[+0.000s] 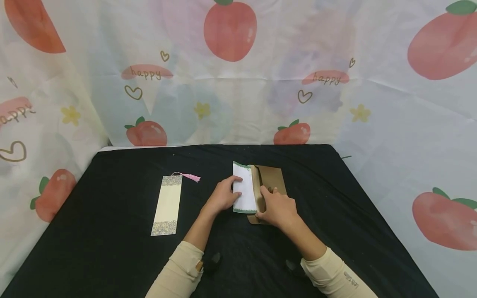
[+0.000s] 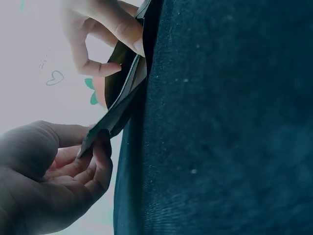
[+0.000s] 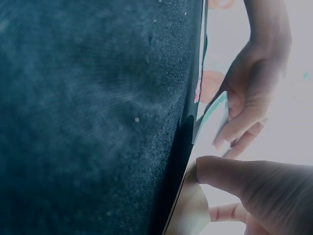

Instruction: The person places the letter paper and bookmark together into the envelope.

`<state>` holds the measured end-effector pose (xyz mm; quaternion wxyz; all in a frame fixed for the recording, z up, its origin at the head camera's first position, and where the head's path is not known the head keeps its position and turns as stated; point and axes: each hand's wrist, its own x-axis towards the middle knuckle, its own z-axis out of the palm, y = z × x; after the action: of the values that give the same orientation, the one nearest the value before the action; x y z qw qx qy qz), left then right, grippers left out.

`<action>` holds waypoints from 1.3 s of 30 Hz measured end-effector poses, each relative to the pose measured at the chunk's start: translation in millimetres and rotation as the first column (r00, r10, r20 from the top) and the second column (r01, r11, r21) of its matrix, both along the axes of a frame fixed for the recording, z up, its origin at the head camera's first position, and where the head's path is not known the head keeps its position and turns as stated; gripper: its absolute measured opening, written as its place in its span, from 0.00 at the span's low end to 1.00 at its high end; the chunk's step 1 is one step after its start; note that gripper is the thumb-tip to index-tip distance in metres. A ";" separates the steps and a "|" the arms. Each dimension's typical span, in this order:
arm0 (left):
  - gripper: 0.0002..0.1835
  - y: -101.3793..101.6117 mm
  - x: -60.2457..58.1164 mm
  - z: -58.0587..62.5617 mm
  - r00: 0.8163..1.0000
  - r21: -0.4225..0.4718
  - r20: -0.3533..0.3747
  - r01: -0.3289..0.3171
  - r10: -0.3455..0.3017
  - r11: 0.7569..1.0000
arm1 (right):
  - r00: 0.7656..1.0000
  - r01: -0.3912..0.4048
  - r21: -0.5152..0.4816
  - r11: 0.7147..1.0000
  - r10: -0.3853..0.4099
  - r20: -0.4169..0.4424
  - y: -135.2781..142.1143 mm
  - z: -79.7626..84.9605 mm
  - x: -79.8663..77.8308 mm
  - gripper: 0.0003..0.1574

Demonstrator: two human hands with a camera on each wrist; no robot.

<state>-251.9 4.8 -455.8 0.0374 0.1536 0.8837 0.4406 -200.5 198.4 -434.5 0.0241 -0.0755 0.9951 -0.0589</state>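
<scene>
A white card with green borders at its far and near ends lies partly inside a brown paper envelope in the head view. My left hand pinches the card's left side between thumb and fingers; the left wrist view shows this hand with the card tilted up from the table. At the envelope's opening, my right hand grips the envelope's edge. The right wrist view has its thumb at that edge, close to the card. The card's right part is hidden inside the envelope.
Left of the hands lies a cream bookmark with lace-patterned ends and a pink tassel. A black cloth covers the table. Behind it hangs a white curtain printed with peaches and hearts.
</scene>
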 end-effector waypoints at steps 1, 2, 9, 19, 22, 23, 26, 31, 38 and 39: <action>0.23 0.0 -0.1 -1.7 1.000 -0.003 0.002 -0.004 0.004 1.000 | 1.000 -0.001 0.002 1.000 0.001 0.001 0.0 -0.2 0.1 0.48; 0.23 0.0 -0.4 -3.3 1.000 -0.008 0.003 -0.007 0.007 1.000 | 1.000 -0.002 0.004 1.000 0.002 0.001 -0.1 -0.4 0.0 0.48; 0.22 3.2 -4.3 -7.2 1.000 -0.005 0.002 0.004 -0.004 1.000 | 1.000 0.000 0.010 1.000 0.000 0.007 -1.3 -0.8 -0.7 0.49; 0.22 10.5 -5.7 -4.5 1.000 -0.008 0.016 0.027 -0.027 1.000 | 1.000 -0.004 0.024 1.000 0.004 0.002 -1.5 0.1 -0.1 0.47; 0.21 11.3 -5.6 -4.0 1.000 -0.013 0.009 0.013 -0.013 1.000 | 1.000 -0.004 0.024 1.000 0.004 0.003 -1.4 -0.1 -0.3 0.48; 0.21 11.3 -5.4 -3.6 1.000 -0.015 0.007 0.005 -0.005 1.000 | 1.000 -0.004 0.024 1.000 0.004 0.005 -1.4 -0.2 -0.4 0.48; 0.21 10.6 -5.3 -2.5 1.000 -0.010 0.002 -0.021 0.021 1.000 | 1.000 -0.004 0.026 1.000 0.004 0.009 -1.7 -0.1 -0.7 0.49; 0.19 10.5 -6.9 -0.5 0.999 0.011 0.021 -0.039 0.039 0.999 | 1.000 -0.005 0.024 1.000 0.005 0.006 -2.0 0.1 -0.7 0.49; 0.19 13.0 -8.7 3.3 0.999 -0.004 0.033 -0.026 0.026 1.000 | 1.000 -0.006 0.019 1.000 0.005 0.006 -1.9 0.0 -0.3 0.50; 0.19 13.2 -8.6 3.5 0.999 -0.006 0.033 -0.026 0.026 1.000 | 1.000 -0.005 0.017 1.000 0.005 0.007 -2.0 -0.2 -0.3 0.50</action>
<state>-260.6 18.0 -452.3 0.0466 0.1347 0.8861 0.4411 -200.8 196.4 -434.7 0.0282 -0.0778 0.9953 -0.0504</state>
